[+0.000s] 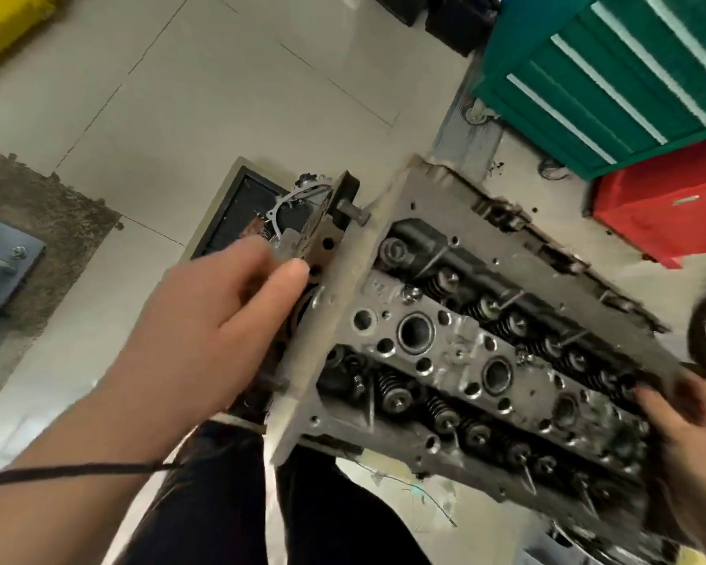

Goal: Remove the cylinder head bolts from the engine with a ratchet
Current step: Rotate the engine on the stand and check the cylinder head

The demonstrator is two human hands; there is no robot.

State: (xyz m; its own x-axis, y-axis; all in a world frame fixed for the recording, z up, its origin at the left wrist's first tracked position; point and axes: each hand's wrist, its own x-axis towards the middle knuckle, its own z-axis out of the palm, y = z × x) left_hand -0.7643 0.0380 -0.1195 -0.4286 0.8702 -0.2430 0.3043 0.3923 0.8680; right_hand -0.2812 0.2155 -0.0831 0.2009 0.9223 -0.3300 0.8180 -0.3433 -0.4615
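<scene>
We see a cylinder head (pixel 457 360) filling the middle and right of the view, tilted so its long axis runs from upper left to lower right, with 2 rows of valve springs (pixel 437 413) flanking a central strip of round bores. It sits above a pale tiled floor (pixel 180 95), in front of the person's dark trouser legs. Most bolt holes along the central strip look empty (the blur makes a firm count impossible), and no ratchet is visible anywhere, so we judge the unbolting to be largely or wholly finished, with the head itself now being handled. The left hand (pixel 221 320) reaches in from the lower left, fingers extended and lightly bent against the grey end plate (pixel 331 320) at the head's near end; it touches or presses rather than clearly wrapping, and the thumb lies alongside. The right hand (pixel 685 426) enters at the right edge, fingers curled over the far end of the head, seemingly gripping it. A thin black cord (pixel 78 471) crosses the left forearm. Further out stand a green drawer cabinet (pixel 612 79) on castors at upper right, a red box (pixel 661 205) just below it, and something yellow (pixel 5 22) at upper left.
</scene>
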